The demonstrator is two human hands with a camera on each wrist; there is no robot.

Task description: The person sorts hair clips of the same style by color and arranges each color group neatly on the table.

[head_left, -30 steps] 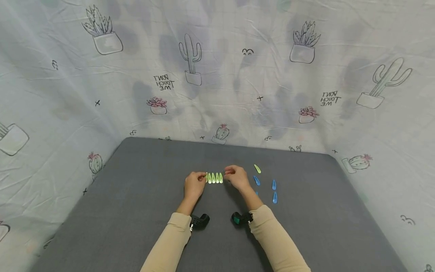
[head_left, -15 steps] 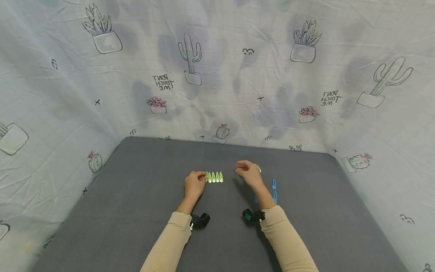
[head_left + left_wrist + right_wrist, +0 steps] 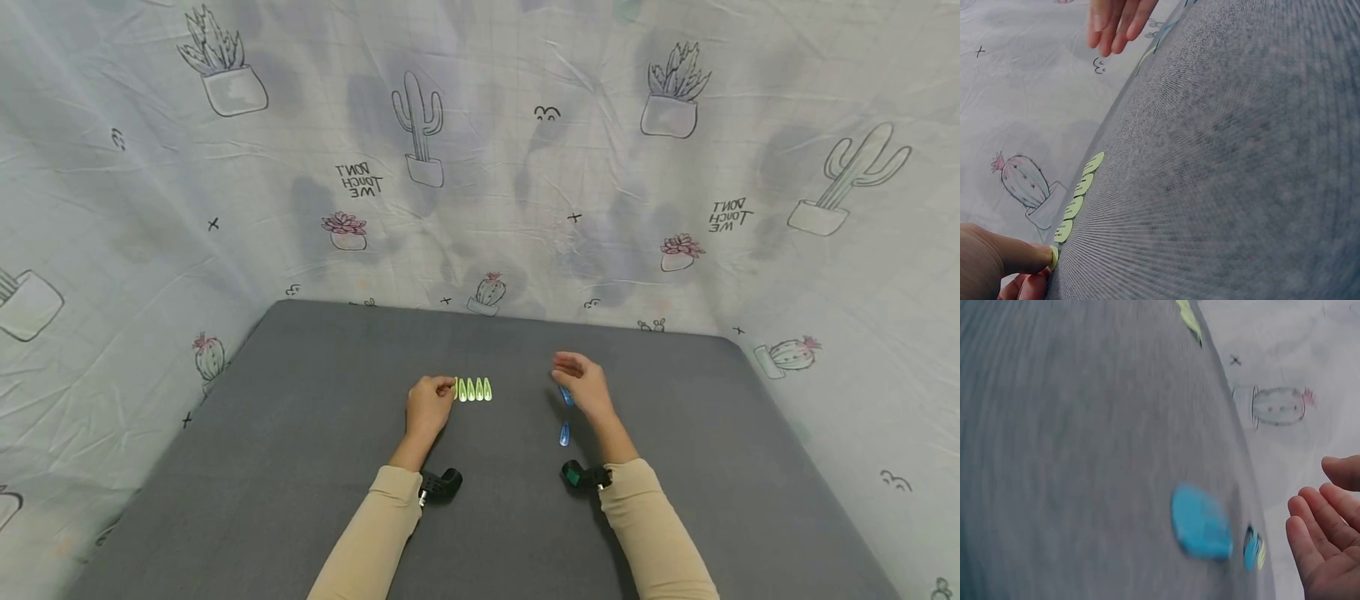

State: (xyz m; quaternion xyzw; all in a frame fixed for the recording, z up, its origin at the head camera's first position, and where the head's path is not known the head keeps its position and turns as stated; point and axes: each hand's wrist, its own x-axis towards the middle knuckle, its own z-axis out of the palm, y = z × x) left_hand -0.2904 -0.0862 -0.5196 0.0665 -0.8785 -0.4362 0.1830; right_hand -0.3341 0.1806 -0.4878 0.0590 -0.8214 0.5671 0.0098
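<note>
In the head view, several light-green snap hair clips (image 3: 471, 390) stand side by side in a row at mid-table. My left hand (image 3: 430, 408) is at the row's left end, thumb and fingers pinching the end green hair clip (image 3: 1054, 257), which they partly cover. Farther right, my right hand (image 3: 588, 389) hovers over the table with loosely bent fingers and nothing held. Just below its fingers shows a blue hair clip (image 3: 567, 397); a second blue hair clip (image 3: 564, 434) lies nearer to me. The right wrist view shows a loose green clip (image 3: 1262, 555) beyond the blue ones.
A dark grey cloth (image 3: 300, 467) covers the table. White fabric with printed cacti (image 3: 510, 167) hangs behind and along both sides. Black wrist cameras (image 3: 442, 485) sit at both cuffs. The right forearm hides part of the table where other blue clips were.
My right hand has moved right, away from the green row to above the loose clips, covering some of them. The left hand has stayed at the row's left end.
</note>
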